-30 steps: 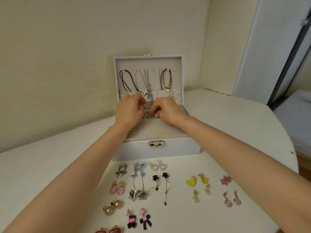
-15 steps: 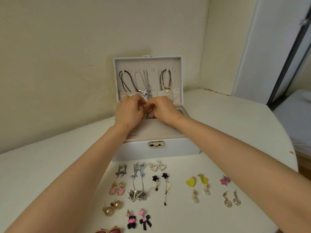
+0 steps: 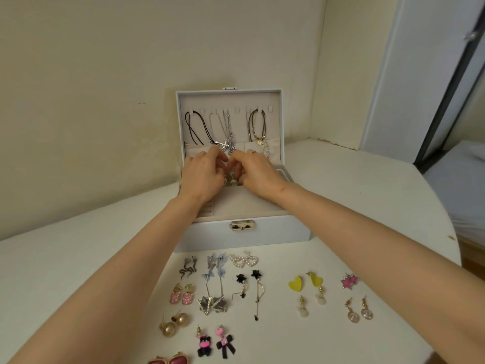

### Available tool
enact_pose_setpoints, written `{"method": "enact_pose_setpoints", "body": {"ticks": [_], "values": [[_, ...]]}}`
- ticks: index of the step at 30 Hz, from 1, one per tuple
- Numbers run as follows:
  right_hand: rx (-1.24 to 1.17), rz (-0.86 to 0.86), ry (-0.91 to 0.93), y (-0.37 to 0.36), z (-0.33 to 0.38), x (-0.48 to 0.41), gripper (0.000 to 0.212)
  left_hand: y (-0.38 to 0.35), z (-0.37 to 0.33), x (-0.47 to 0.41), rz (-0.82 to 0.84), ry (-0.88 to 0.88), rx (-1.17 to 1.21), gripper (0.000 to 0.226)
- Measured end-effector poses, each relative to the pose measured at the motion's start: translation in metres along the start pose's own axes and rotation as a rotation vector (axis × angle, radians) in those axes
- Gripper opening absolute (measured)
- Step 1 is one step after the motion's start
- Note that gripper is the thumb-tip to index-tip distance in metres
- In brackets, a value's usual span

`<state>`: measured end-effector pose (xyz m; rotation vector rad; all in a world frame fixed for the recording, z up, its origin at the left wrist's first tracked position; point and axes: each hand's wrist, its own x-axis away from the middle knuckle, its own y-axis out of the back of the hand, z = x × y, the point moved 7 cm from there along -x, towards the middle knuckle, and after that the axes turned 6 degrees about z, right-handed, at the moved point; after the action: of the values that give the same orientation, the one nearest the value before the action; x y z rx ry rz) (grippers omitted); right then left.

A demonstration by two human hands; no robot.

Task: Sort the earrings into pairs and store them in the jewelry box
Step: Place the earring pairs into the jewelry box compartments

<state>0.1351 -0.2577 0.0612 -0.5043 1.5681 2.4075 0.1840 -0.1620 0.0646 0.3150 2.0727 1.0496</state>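
Observation:
A white jewelry box (image 3: pixel 275 232) stands open on the table, with necklaces (image 3: pixel 227 132) hanging inside its raised lid. Both hands reach into the back of its beige tray. My left hand (image 3: pixel 202 174) and my right hand (image 3: pixel 259 174) sit knuckle to knuckle, fingers curled, pinching small pale earrings (image 3: pixel 232 180) that are mostly hidden between them. Several sorted pairs lie in front of the box: snake earrings (image 3: pixel 187 269), pearl hearts (image 3: pixel 245 261), yellow hearts (image 3: pixel 305 282), pink stars (image 3: pixel 349 281).
More pairs lie nearer me: pink pineapples (image 3: pixel 182 295), gold balls (image 3: pixel 174 324), long butterfly drops (image 3: pixel 214 282), a bear and bow (image 3: pixel 215 342). The white table (image 3: pixel 78 258) meets the wall behind the box. Its rounded edge falls away at the right.
Both hands have drawn closer together and slid a little toward the back of the tray. The box and the earrings on the table have not moved.

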Motion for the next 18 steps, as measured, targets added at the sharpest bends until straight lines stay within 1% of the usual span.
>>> {"method": "enact_pose_setpoints", "body": {"ticks": [2, 7, 9, 11, 13, 18], "values": [[0.019, -0.035, -0.013, 0.005, -0.002, -0.001, 0.039, 0.000, 0.001, 0.001, 0.006, 0.008, 0.008, 0.032], [-0.087, -0.079, -0.074, 0.021, -0.020, 0.003, 0.039, 0.004, -0.007, 0.004, 0.019, -0.014, 0.077, 0.035], [-0.064, -0.064, -0.098, 0.024, -0.027, 0.006, 0.033, 0.005, -0.011, 0.005, 0.023, -0.044, 0.110, 0.037], [-0.031, -0.041, -0.119, 0.026, -0.034, 0.010, 0.032, 0.004, -0.011, 0.005, 0.041, -0.048, 0.104, 0.031], [-0.028, -0.023, -0.127, 0.026, -0.039, 0.014, 0.032, 0.002, -0.010, 0.004, 0.058, -0.023, 0.080, 0.026], [0.027, 0.044, -0.133, 0.015, -0.042, 0.010, 0.025, -0.001, -0.010, 0.003, 0.074, -0.004, -0.023, 0.028]]}}
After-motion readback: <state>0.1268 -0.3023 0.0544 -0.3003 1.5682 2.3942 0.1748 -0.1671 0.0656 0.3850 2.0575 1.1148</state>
